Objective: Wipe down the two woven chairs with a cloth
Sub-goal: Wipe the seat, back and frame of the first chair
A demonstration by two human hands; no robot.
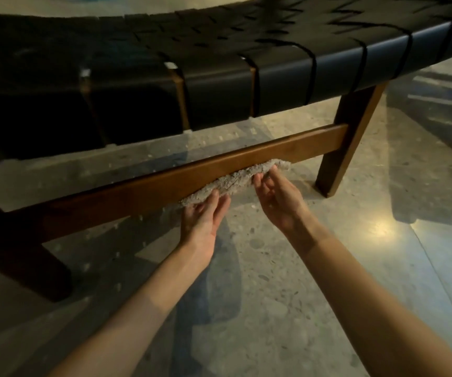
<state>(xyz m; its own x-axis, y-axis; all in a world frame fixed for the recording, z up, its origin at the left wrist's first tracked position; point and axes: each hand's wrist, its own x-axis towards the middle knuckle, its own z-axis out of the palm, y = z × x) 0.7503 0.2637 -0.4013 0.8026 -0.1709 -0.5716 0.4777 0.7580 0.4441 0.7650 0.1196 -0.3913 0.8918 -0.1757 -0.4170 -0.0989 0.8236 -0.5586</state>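
Observation:
A woven chair (219, 85) with black straps over a brown wooden frame fills the upper half of the head view. Its low wooden crossbar (143, 183) runs from lower left to upper right. A fluffy grey cloth (233, 180) is pressed against the underside of that bar. My left hand (203, 216) pushes the cloth's left end up with straight fingers, palm up. My right hand (276, 194) holds the cloth's right end up from below, its fingertips against the fabric. Only one chair is in view.
The chair's right front leg (347, 148) stands just right of my right hand, and a dark left leg (29, 257) stands at lower left. Polished speckled stone floor (273, 295) lies under and around my arms, with a bright light reflection at the right.

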